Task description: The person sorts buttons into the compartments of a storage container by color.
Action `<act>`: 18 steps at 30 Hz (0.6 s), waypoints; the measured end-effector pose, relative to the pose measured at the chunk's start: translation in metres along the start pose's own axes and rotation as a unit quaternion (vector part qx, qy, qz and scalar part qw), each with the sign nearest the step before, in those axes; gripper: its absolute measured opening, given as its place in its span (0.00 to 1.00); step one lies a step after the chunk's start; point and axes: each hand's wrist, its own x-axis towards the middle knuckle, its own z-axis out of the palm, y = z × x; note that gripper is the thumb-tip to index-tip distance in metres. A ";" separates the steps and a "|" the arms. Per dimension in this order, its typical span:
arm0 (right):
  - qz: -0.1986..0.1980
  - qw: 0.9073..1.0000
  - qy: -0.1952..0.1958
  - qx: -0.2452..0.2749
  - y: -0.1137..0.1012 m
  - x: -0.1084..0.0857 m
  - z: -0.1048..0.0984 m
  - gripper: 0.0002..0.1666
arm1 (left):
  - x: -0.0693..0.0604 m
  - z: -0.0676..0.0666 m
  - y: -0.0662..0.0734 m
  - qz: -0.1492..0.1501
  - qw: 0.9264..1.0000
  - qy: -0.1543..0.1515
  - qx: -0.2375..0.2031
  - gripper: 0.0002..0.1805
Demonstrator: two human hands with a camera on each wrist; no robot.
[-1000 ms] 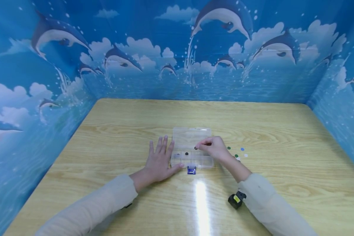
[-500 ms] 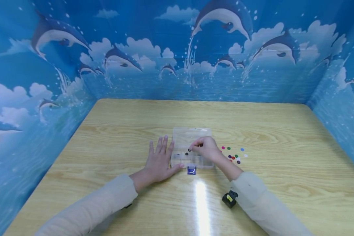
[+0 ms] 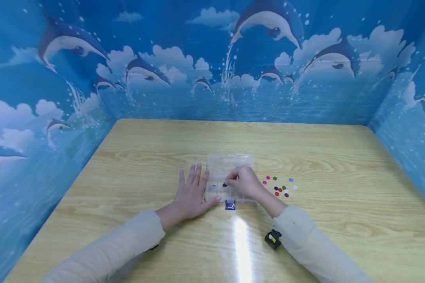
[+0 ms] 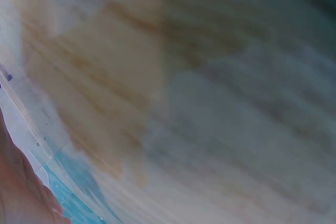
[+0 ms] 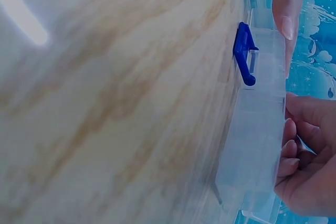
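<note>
A clear plastic compartment box (image 3: 246, 195) lies on the table with its lid (image 3: 230, 161) folded back. My left hand (image 3: 191, 198) is spread flat at the box's left end, thumb along the front edge. My right hand (image 3: 246, 181) is over the box, thumb and fingertips pinching a small black disc (image 3: 224, 185) low at a compartment. Another black disc seen there earlier cannot be told apart from it now. The blue latch (image 5: 244, 55) hangs at the front of the box. In the right wrist view, the right fingertips are partly hidden behind the box wall.
Several small coloured discs (image 3: 280, 190), red, pink, green, blue, white and dark, lie right of the box. A black wrist camera (image 3: 272, 239) hangs by the right sleeve. A dolphin-print curtain (image 3: 184, 94) stands behind the wooden table (image 3: 145, 145).
My right hand has moved left and down over the box, bringing the black disc to the compartment and uncovering more coloured discs. The left hand has stayed put.
</note>
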 end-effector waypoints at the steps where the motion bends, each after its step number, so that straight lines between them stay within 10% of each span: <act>1: -0.001 1.000 0.000 -0.001 0.000 0.000 0.000 0.03 | 0.000 0.000 0.000 0.000 1.000 0.000 -0.001 0.50; 18: -0.011 0.999 0.029 0.028 0.007 -0.006 -0.012 0.08 | -0.001 -0.002 0.001 0.001 1.000 0.006 0.003 0.50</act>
